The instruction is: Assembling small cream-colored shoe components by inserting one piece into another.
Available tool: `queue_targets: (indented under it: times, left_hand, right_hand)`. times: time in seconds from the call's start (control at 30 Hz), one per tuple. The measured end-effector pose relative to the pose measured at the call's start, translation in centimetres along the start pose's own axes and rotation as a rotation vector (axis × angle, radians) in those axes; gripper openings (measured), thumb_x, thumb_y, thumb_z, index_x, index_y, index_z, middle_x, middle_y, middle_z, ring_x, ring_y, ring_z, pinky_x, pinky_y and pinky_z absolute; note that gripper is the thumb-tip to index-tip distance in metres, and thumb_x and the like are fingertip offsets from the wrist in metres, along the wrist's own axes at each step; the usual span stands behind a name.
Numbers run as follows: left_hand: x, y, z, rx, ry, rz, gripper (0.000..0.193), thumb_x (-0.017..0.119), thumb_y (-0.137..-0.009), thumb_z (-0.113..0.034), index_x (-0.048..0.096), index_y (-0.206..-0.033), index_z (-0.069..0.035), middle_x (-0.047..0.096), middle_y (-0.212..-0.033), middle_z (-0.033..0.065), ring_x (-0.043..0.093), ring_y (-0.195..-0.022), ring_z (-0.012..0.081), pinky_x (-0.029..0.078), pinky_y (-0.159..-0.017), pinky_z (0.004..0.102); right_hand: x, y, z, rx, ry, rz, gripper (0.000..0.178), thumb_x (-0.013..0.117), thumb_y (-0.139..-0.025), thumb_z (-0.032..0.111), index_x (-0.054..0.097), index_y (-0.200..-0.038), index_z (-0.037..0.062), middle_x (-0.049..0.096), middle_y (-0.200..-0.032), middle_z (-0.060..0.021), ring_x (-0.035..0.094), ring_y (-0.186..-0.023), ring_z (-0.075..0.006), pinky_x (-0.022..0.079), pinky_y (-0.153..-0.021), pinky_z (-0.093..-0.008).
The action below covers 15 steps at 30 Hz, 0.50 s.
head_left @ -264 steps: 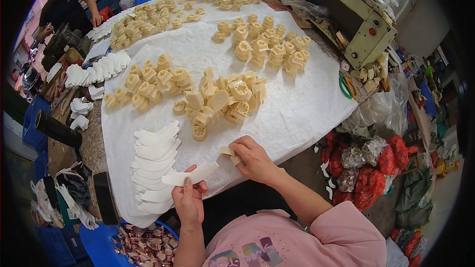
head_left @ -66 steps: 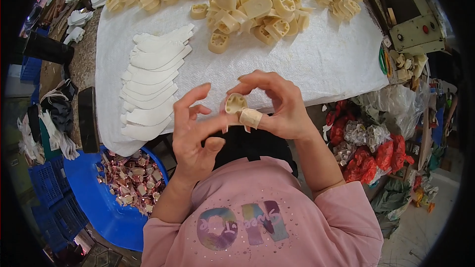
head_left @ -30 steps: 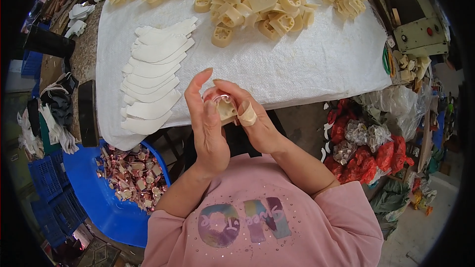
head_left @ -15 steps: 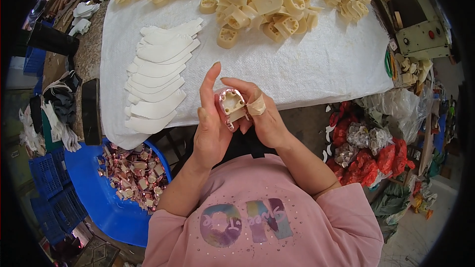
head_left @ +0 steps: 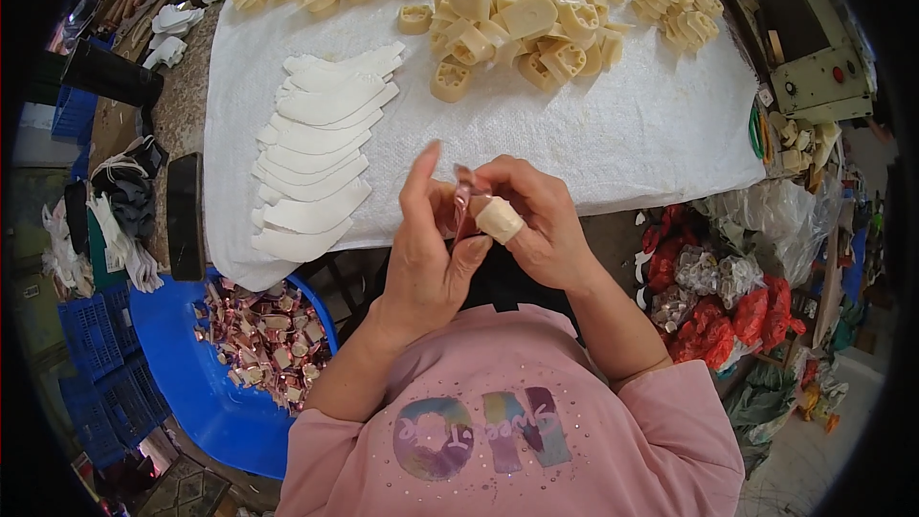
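Just past the table's near edge, my two hands hold one small shoe heel [head_left: 463, 205] with a shiny pink metallic covering. It is now turned narrow side up, its hollow face out of view. My left hand [head_left: 418, 247] grips it from the left, thumb low against it and index finger pointing up. From the right, the bent fingers of my right hand [head_left: 546, 230] close on it; one finger wears a tan tape wrap [head_left: 499, 219]. Overlapping white curved strips [head_left: 316, 148] lie on the white cloth [head_left: 412, 120] at left. Bare cream plastic heels [head_left: 522, 29] are heaped farther back.
A blue basin [head_left: 182, 373] of pink metallic pieces [head_left: 263, 340] stands at lower left. A dark phone [head_left: 186, 215] lies left of the cloth. Red plastic bags [head_left: 704, 330] and clear plastic [head_left: 785, 220] crowd the right side. A machine box [head_left: 823, 78] stands at far right.
The heel has been turned from its hollow face showing to its narrow side. My right hand's fingers have curled in over it, and the left thumb has come down against it.
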<state>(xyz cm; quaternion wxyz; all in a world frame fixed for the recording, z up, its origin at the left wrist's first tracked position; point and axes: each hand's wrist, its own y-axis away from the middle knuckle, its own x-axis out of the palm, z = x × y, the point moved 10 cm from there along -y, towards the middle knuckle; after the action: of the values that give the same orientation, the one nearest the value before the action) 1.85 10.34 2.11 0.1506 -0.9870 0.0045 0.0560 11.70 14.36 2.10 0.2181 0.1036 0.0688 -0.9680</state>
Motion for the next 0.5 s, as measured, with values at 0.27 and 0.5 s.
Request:
queue_targets:
  times: [0.27, 0.5]
  left_hand:
    - [-1.1, -0.8, -0.8, -0.047, -0.138, 0.043, 0.046, 0.069, -0.069, 0.002, 0.054, -0.112, -0.002, 0.056, -0.091, 0.0097, 0.056, -0.073, 0.0188, 0.047, -0.064, 0.0284]
    - [0.0, -0.3, -2.6, 0.049, -0.283, 0.116, 0.049, 0.067, -0.067, 0.009, 0.053, -0.113, 0.000, 0.052, -0.090, 0.0058, 0.053, -0.074, 0.0119, 0.045, -0.061, 0.0241]
  right_hand:
    - [0.2, -0.7, -2.4, 0.210, -0.445, 0.097, 0.027, 0.050, -0.094, 0.027, 0.056, -0.091, 0.0013, 0.055, -0.078, -0.0014, 0.051, -0.071, -0.0089, 0.044, -0.064, -0.0250]
    - [0.5, -0.4, -2.3, 0.140, -0.371, 0.314, 0.026, 0.056, -0.091, 0.025, 0.054, -0.078, 0.0027, 0.054, -0.075, 0.0009, 0.048, -0.065, -0.0069, 0.041, -0.055, -0.0243]
